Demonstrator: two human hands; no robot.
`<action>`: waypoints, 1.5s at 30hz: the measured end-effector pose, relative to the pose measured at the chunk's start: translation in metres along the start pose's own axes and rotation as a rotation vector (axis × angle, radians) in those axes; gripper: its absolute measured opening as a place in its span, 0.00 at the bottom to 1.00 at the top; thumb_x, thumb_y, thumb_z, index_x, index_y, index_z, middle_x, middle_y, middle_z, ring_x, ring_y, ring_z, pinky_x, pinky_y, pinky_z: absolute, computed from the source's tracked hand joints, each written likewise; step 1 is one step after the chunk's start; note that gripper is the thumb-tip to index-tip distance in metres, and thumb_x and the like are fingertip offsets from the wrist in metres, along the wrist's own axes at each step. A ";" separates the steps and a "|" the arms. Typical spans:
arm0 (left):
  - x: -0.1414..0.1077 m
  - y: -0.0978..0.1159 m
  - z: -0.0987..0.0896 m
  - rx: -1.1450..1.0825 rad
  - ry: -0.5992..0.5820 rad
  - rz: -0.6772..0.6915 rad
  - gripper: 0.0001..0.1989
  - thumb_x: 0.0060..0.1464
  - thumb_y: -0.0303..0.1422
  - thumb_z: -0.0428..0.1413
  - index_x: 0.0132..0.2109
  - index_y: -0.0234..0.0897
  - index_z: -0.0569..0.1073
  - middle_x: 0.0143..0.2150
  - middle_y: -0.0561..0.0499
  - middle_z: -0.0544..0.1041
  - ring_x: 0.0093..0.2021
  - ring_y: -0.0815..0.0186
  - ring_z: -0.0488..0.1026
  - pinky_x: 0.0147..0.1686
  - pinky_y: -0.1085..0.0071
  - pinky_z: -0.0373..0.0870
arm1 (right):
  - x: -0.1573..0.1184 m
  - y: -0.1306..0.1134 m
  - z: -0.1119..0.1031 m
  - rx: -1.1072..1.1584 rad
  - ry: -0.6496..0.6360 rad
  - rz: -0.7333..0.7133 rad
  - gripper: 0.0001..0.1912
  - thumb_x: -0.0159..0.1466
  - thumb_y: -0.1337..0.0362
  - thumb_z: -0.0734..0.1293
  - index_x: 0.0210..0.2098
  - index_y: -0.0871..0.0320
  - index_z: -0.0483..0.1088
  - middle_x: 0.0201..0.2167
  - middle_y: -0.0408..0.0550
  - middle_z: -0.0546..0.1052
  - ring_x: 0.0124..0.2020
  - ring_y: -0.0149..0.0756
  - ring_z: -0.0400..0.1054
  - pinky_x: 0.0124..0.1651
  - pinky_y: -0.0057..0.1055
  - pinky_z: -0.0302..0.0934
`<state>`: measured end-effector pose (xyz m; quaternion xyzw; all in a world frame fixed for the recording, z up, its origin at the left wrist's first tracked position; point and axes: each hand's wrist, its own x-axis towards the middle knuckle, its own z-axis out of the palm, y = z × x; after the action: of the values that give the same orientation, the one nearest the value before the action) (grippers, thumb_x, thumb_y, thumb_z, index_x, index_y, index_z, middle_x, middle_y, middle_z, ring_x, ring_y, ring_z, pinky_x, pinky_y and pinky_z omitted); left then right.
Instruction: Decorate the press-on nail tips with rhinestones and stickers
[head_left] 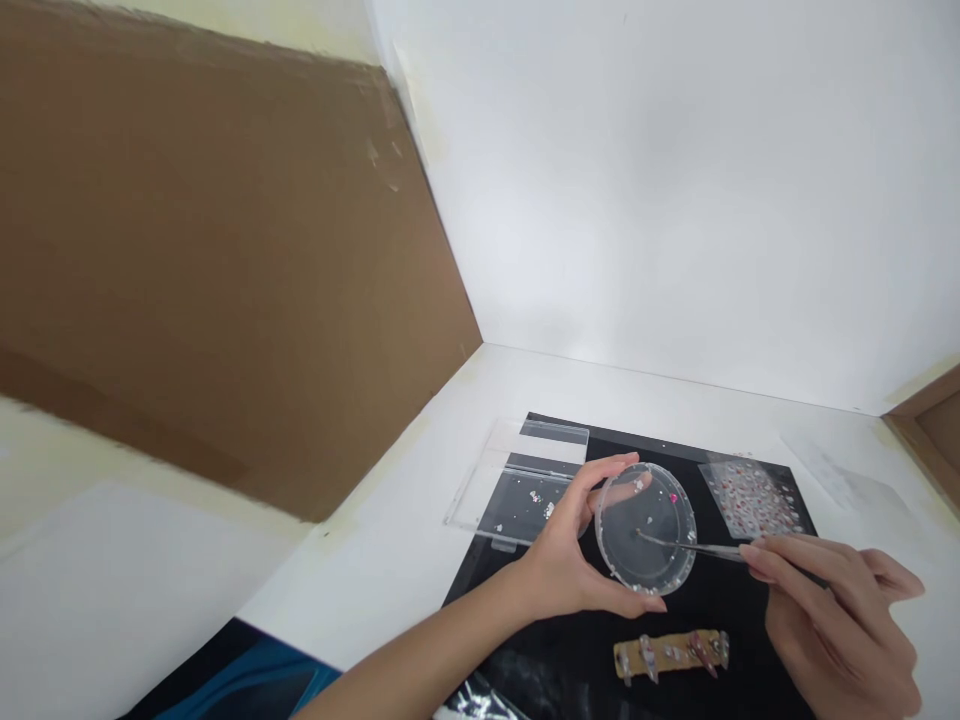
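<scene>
My left hand [574, 545] is wrapped round the rim of a round clear dish [637, 570], holding it tilted above the black mat. Small white pieces and one pink bit lie in the dish, mostly along its edge. In my right hand [840, 600] is a pair of metal tweezers [709, 549], pinched between thumb and fingers. Their tips reach over the dish; whether they grip a piece is too small to tell. Below the dish, a tan strip [681, 652] carries several decorated false nails.
A clear hinged box [480, 490] with scattered small white bits stands open at the left. On the right lies a sheet of stickers or gems [757, 500] on the black mat [570, 640]. Cardboard [247, 260] and white walls enclose the white table [360, 570].
</scene>
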<state>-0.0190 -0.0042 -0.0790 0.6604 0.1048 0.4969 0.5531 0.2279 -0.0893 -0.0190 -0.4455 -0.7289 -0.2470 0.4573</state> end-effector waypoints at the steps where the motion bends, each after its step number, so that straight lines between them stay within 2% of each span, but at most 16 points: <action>1: 0.000 0.000 0.000 -0.001 0.000 0.004 0.62 0.40 0.33 0.83 0.77 0.60 0.62 0.79 0.38 0.61 0.73 0.42 0.73 0.71 0.50 0.72 | 0.000 0.000 0.000 0.003 -0.015 0.000 0.19 0.67 0.86 0.68 0.39 0.55 0.79 0.33 0.39 0.82 0.28 0.26 0.76 0.35 0.36 0.51; 3: 0.001 -0.001 0.001 0.001 0.004 0.012 0.63 0.40 0.32 0.83 0.77 0.60 0.62 0.79 0.39 0.62 0.72 0.42 0.73 0.72 0.50 0.72 | 0.000 0.001 -0.001 0.007 -0.025 -0.005 0.18 0.67 0.86 0.68 0.40 0.56 0.79 0.34 0.39 0.82 0.29 0.26 0.75 0.35 0.36 0.52; 9: 0.002 -0.001 0.001 -0.005 0.006 0.042 0.63 0.39 0.33 0.84 0.77 0.61 0.63 0.78 0.42 0.62 0.72 0.47 0.74 0.71 0.60 0.72 | -0.003 0.007 0.001 0.011 -0.002 -0.053 0.19 0.64 0.89 0.69 0.39 0.59 0.79 0.35 0.42 0.80 0.31 0.28 0.75 0.35 0.34 0.52; 17: 0.004 -0.001 0.002 0.021 -0.013 0.094 0.62 0.42 0.34 0.83 0.78 0.58 0.61 0.77 0.41 0.61 0.73 0.48 0.73 0.74 0.57 0.69 | 0.003 0.003 0.001 0.041 -0.027 -0.024 0.18 0.66 0.88 0.69 0.41 0.59 0.78 0.36 0.43 0.81 0.33 0.29 0.75 0.37 0.36 0.53; 24: 0.007 -0.008 0.000 0.300 -0.001 0.346 0.56 0.54 0.43 0.78 0.80 0.47 0.58 0.73 0.35 0.68 0.75 0.50 0.69 0.70 0.54 0.76 | -0.001 0.002 -0.002 0.073 -0.044 0.005 0.18 0.67 0.87 0.69 0.42 0.57 0.79 0.39 0.45 0.80 0.39 0.36 0.79 0.39 0.39 0.57; 26: 0.008 -0.012 -0.001 0.338 0.013 0.431 0.54 0.55 0.43 0.77 0.80 0.42 0.58 0.72 0.33 0.69 0.75 0.50 0.70 0.71 0.52 0.75 | -0.002 0.002 -0.002 0.091 -0.040 0.001 0.18 0.67 0.87 0.69 0.42 0.58 0.78 0.40 0.45 0.80 0.40 0.36 0.79 0.40 0.39 0.58; 30: 0.009 -0.017 -0.002 0.339 0.034 0.512 0.54 0.55 0.40 0.78 0.79 0.36 0.59 0.72 0.32 0.69 0.74 0.51 0.71 0.73 0.55 0.74 | -0.001 0.004 -0.004 0.108 -0.064 -0.012 0.18 0.67 0.87 0.68 0.42 0.59 0.78 0.40 0.45 0.79 0.41 0.36 0.79 0.39 0.38 0.57; 34: 0.009 -0.018 -0.004 0.374 0.004 0.550 0.55 0.55 0.39 0.78 0.79 0.35 0.59 0.71 0.32 0.71 0.74 0.50 0.71 0.73 0.54 0.74 | 0.000 0.007 -0.003 0.089 -0.065 -0.027 0.17 0.68 0.87 0.69 0.41 0.58 0.77 0.40 0.44 0.79 0.40 0.34 0.80 0.39 0.37 0.57; 38: 0.012 -0.014 -0.004 0.361 -0.003 0.587 0.52 0.56 0.36 0.77 0.78 0.30 0.60 0.71 0.31 0.70 0.76 0.55 0.68 0.76 0.61 0.69 | 0.002 0.009 -0.001 0.063 -0.047 -0.046 0.17 0.68 0.86 0.69 0.40 0.57 0.77 0.38 0.43 0.80 0.37 0.33 0.81 0.39 0.38 0.56; 45: 0.015 -0.012 -0.004 0.383 -0.004 0.590 0.51 0.57 0.36 0.76 0.78 0.30 0.59 0.71 0.32 0.71 0.77 0.57 0.68 0.76 0.62 0.69 | 0.000 0.009 -0.003 0.023 -0.097 -0.046 0.16 0.69 0.83 0.69 0.41 0.55 0.78 0.34 0.40 0.83 0.27 0.30 0.77 0.46 0.42 0.61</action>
<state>-0.0097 0.0125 -0.0817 0.7550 -0.0002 0.6053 0.2522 0.2375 -0.0874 -0.0180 -0.4348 -0.7631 -0.2270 0.4209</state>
